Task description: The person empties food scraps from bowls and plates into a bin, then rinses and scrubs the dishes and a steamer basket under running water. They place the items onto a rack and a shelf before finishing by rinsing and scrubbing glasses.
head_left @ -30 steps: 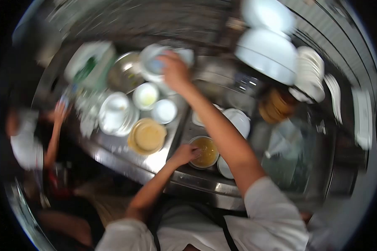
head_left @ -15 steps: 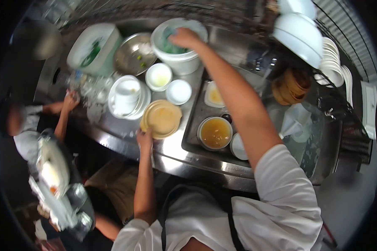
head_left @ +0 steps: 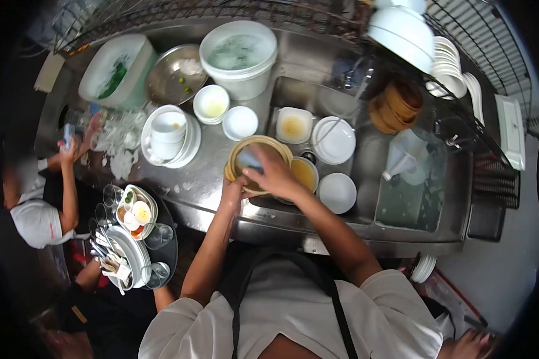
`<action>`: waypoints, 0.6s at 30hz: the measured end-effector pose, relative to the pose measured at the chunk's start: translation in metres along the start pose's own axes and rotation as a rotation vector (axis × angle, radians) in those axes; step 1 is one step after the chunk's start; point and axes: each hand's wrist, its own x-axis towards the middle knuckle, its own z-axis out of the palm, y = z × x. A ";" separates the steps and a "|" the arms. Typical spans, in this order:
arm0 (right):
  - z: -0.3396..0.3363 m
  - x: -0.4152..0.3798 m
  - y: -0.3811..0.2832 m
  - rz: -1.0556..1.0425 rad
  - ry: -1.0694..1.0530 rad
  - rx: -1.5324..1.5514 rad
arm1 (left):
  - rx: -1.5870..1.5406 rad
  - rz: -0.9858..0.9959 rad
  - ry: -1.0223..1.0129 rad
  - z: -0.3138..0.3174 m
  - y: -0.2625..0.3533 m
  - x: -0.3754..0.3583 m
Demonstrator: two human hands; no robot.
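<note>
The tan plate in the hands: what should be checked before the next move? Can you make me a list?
1. Left hand grips the tan plate at its rim: ok.
2. Right hand lies on the plate with something bluish under it: ok.
3. Plate is over the sink edge: ok.
4. Plate clean: cannot tell.
5. Soup bowl close beside the plate, could get bumped: not ok.

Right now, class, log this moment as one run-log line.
left hand: holds tan bowl rim | right hand: wipes inside with blue sponge | beside: soup bowl in sink
</note>
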 end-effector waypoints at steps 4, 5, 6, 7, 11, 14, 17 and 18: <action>-0.015 -0.030 0.040 0.004 -0.180 -0.368 | 0.167 0.410 -0.154 0.027 -0.008 0.051; -0.036 -0.027 0.042 0.053 -0.254 -0.497 | 0.177 0.282 -0.174 0.035 -0.009 0.051; -0.050 -0.023 0.043 0.108 -0.322 -0.620 | 0.195 0.153 -0.197 0.044 -0.009 0.051; -0.053 -0.019 0.054 0.118 -0.235 -0.668 | 0.217 0.028 -0.221 0.053 -0.008 0.050; -0.057 0.000 0.068 0.219 0.054 -0.550 | 0.032 -0.115 -0.257 0.099 -0.032 0.067; -0.054 0.001 0.066 0.242 -0.077 -0.366 | 0.060 -0.069 -0.291 0.088 -0.025 0.094; -0.071 -0.003 0.100 0.269 -0.324 -0.893 | 0.106 -0.031 -0.310 0.086 -0.015 0.086; -0.073 0.000 0.107 0.241 -0.227 -1.025 | 0.109 -0.044 -0.335 0.088 -0.018 0.086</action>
